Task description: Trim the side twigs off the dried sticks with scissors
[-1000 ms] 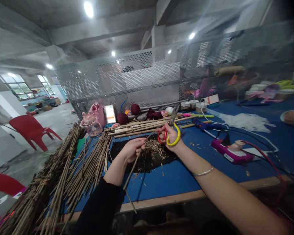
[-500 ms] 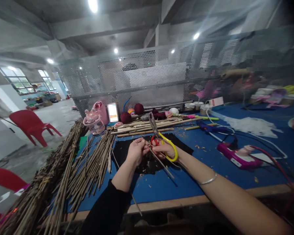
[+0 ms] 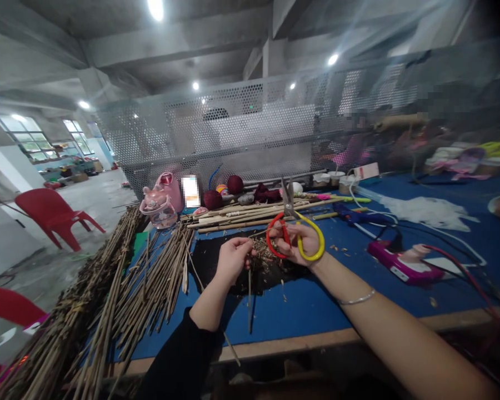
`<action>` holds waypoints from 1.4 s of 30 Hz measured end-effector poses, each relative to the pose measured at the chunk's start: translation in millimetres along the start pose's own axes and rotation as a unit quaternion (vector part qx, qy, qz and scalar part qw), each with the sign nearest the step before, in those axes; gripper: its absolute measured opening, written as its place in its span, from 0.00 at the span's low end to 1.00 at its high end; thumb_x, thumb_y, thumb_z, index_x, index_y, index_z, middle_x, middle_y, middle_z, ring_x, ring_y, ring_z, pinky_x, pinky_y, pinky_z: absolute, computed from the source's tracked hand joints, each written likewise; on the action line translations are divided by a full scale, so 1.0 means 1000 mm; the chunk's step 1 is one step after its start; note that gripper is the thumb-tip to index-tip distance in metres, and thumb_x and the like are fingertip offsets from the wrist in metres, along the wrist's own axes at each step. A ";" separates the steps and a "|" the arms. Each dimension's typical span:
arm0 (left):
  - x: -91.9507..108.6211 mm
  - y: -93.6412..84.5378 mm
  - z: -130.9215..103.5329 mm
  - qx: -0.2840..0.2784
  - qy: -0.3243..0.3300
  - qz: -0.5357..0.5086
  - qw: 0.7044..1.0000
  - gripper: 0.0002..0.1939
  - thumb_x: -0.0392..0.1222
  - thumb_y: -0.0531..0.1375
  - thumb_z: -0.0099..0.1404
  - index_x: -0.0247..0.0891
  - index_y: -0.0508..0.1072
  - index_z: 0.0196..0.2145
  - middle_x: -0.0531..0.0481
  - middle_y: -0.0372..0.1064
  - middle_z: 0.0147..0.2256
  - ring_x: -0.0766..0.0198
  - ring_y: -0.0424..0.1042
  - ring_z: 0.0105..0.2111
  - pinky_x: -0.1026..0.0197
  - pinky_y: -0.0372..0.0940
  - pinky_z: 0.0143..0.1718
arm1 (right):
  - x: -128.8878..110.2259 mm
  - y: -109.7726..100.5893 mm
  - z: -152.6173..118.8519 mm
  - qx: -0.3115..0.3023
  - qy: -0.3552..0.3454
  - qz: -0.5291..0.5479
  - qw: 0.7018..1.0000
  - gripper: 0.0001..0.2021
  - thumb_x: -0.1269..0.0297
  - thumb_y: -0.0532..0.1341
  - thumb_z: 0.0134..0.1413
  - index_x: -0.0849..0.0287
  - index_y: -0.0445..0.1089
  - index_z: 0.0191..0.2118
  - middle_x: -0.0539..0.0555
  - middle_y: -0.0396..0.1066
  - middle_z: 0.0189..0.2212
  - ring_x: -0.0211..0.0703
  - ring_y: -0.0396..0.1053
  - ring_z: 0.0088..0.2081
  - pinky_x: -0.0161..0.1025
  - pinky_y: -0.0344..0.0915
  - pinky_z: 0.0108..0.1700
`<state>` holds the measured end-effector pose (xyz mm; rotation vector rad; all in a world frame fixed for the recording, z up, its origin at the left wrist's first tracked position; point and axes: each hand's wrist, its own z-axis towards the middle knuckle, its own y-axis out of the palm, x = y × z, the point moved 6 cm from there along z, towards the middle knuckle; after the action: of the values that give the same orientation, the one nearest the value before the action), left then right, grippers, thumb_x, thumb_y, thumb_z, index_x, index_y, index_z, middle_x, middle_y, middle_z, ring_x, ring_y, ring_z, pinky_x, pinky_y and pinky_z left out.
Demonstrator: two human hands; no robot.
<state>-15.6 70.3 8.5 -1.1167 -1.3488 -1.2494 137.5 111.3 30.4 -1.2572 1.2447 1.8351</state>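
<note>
One thin brown stem [image 3: 250, 303] is extending nearward from the pinching left hand [image 3: 234, 259], while the right hand [image 3: 300, 241] is gripping red-and-yellow-handled metal scissors [image 3: 289, 208] above the blue tabletop [image 3: 308, 305].

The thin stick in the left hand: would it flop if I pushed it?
Probably not: the thin stick looks stiff, since it runs straight from the left hand. It's likely light, being so slender, and might snap if bent.

Dim grey interior, lit by ceiling lamps [image 3: 155, 9] and pale daylight at left windows [image 3: 25, 136]. Lamps overexposed; hazy streaks at upper right. Right background smeared; upper right corner black. Wide-angle stretching toward edges. Screen [image 3: 190, 191] glaring, partly pixelated. Faint shadows on blue tabletop [image 3: 291, 314].
</note>
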 end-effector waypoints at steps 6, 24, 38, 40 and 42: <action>0.000 0.016 -0.009 -0.083 -0.002 0.044 0.996 0.13 0.45 0.60 0.51 0.32 0.67 0.29 0.54 0.66 0.18 0.77 0.52 0.09 0.71 0.49 0.10 | -0.003 0.003 0.003 -0.040 0.009 0.071 0.997 0.11 0.66 0.56 0.33 0.56 0.64 0.31 0.55 0.70 0.41 0.34 0.62 0.23 0.27 0.45 0.15; 0.000 0.025 -0.014 -0.172 -0.007 -0.089 0.981 0.18 0.46 0.62 0.51 0.30 0.71 0.36 0.54 0.64 0.20 0.80 0.49 0.12 0.72 0.43 0.12 | -0.008 0.022 -0.002 -0.014 -0.157 -0.255 0.954 0.06 0.63 0.59 0.43 0.58 0.63 0.29 0.50 0.69 0.26 0.38 0.65 0.27 0.36 0.63 0.32; 0.042 -0.092 0.008 0.158 -0.011 0.078 0.984 0.15 0.48 0.57 0.54 0.34 0.69 0.34 0.55 0.65 0.19 0.78 0.48 0.10 0.71 0.44 0.11 | -0.021 0.011 -0.010 0.101 -0.293 -0.442 0.842 0.06 0.63 0.58 0.45 0.59 0.61 0.28 0.48 0.65 0.24 0.34 0.62 0.25 0.31 0.59 0.30; 0.050 -0.115 0.010 0.209 0.008 0.325 0.923 0.15 0.47 0.54 0.55 0.34 0.72 0.34 0.52 0.68 0.20 0.74 0.56 0.12 0.70 0.51 0.15 | -0.018 0.012 -0.009 0.087 -0.285 -0.444 0.845 0.06 0.63 0.58 0.45 0.59 0.61 0.28 0.48 0.64 0.24 0.33 0.61 0.23 0.31 0.59 0.29; 0.048 -0.132 0.012 0.217 -0.005 0.397 0.892 0.12 0.45 0.57 0.52 0.34 0.74 0.28 0.49 0.69 0.19 0.68 0.63 0.17 0.67 0.55 0.19 | -0.018 0.015 -0.010 0.080 -0.281 -0.444 0.847 0.06 0.63 0.58 0.45 0.59 0.61 0.28 0.48 0.64 0.24 0.33 0.61 0.24 0.31 0.59 0.29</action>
<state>-152.9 75.3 38.4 -1.1615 -0.9349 -0.3206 135.8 96.8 50.7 -0.8627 0.3518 1.2129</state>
